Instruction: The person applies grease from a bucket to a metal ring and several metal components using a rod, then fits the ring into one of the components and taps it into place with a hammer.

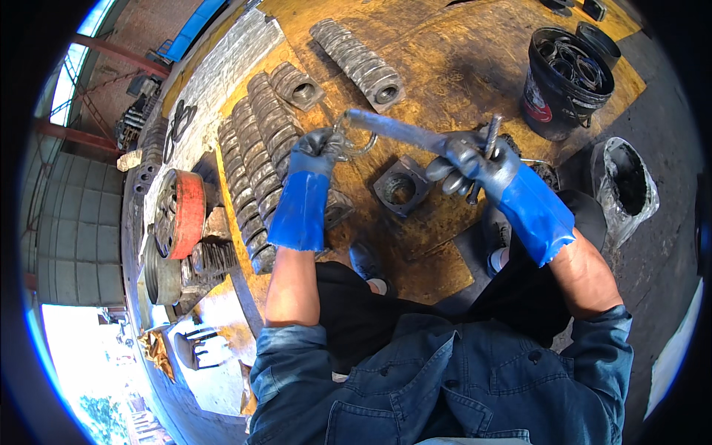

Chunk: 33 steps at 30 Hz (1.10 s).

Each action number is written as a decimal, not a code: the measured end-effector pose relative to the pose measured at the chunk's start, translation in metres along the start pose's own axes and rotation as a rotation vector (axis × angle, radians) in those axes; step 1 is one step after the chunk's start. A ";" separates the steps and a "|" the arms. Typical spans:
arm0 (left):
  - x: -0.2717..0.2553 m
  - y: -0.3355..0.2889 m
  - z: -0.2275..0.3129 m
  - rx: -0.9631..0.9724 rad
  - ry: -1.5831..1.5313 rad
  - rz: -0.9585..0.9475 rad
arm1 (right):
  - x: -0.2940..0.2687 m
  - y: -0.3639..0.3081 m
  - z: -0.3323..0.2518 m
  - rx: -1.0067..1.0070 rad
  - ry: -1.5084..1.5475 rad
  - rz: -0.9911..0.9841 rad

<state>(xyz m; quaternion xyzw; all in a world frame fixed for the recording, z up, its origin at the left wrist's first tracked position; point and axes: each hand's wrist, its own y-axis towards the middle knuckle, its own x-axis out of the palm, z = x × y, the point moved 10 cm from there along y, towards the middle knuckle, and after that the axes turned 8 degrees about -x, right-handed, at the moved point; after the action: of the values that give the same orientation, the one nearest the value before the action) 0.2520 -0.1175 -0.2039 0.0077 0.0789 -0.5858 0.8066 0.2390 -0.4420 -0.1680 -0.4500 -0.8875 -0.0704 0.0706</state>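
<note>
The left hand (320,145), gloved in grey and blue, was closed around a bent metal ring or clip (348,144) at one end of a long grey metal bar (393,130). The right hand (475,162), gloved the same way, was clenched around the other end of that bar, and a short threaded rod (491,135) was held upright in the same fist, its top standing clear above the fingers. The bar was carried in the air between the two hands, slightly tilted, above a rust-stained wooden board (445,59) laid on the ground.

Directly below the bar, a square metal flange (402,187) with a round hole was lying flat on the board, apart from both hands. To the left of the left forearm, long rows of stacked grey metal parts (256,159) were laid side by side, and a shorter row (358,63) was set farther up the board. A red-rimmed round part (185,213) was seen at the left edge. A black bucket (560,85) filled with metal rings was standing at the upper right, and an open grey sack (627,185) was placed just below it, near the right forearm.
</note>
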 end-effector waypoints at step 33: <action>-0.032 -0.004 0.028 0.237 0.200 0.111 | -0.021 -0.002 0.031 0.378 0.381 0.214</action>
<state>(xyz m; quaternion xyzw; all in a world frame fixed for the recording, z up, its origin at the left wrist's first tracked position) 0.2418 -0.0917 -0.1711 0.1654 0.0883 -0.5418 0.8193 0.2478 -0.4537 -0.2025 -0.4985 -0.8031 0.0208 0.3256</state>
